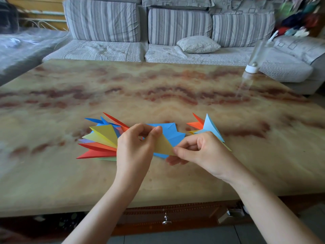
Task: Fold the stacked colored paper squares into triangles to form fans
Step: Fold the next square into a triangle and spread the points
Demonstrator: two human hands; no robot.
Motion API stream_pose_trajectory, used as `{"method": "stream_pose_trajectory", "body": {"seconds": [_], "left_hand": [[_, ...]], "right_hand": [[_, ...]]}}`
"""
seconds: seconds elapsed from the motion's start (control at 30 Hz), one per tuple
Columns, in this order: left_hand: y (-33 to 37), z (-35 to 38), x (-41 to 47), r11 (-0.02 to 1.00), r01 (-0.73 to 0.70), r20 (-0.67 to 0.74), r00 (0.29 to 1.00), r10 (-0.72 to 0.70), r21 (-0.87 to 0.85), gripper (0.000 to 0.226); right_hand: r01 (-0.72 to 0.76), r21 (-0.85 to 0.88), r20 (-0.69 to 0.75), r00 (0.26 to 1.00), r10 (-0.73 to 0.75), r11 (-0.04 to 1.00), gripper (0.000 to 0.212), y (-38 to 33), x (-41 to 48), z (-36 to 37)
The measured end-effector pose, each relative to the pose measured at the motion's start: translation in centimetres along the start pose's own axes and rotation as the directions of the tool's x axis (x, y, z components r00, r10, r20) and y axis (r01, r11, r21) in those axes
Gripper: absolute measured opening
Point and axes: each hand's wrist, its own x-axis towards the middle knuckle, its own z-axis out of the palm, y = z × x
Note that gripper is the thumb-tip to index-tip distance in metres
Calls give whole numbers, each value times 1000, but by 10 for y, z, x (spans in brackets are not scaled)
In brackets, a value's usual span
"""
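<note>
A yellow paper triangle (162,146) is held between both hands just above the table. My left hand (135,147) pinches its upper corner with thumb and fingers. My right hand (198,148) pinches its lower right corner. Under the yellow piece lies a stack of blue paper (171,133). To the left, a fan of folded triangles (102,140) in red, yellow, blue, orange and green spreads on the table. To the right, behind my right hand, a smaller cluster of folded triangles (207,126) in orange, light blue and yellow lies partly hidden.
The marbled table (158,88) stretches far beyond the papers. A clear bottle with a white cap (253,64) stands upside down at the back right edge. A striped grey sofa (158,32) with a small cushion runs behind the table.
</note>
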Motion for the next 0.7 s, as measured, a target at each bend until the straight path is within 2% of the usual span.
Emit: {"method": "stream_pose_trajectory", "body": {"seconds": [0.23,0.47,0.57,0.63,0.7], "left_hand": [[0,-1,0,997,28,17,999,-27,-73,20],[0,3,-2,998,10,24,1000,-9,-55,20],[-3,0,5,997,27,-15,999,-28,-75,21],[-5,-5,12,994,33,-39,999,-37,-101,21],[-2,-6,11,996,5,-11,1000,-6,-85,19]], "right_hand": [[-20,-22,28,999,21,1000,15,-1,-2,-5],[-30,-21,79,996,32,999,14,-1,0,-14],[-43,-83,112,992,52,996,12,1,-3,-19],[-26,-92,51,998,31,995,12,3,-4,-22],[13,-3,-70,997,-13,1000,14,3,-4,-23]]}}
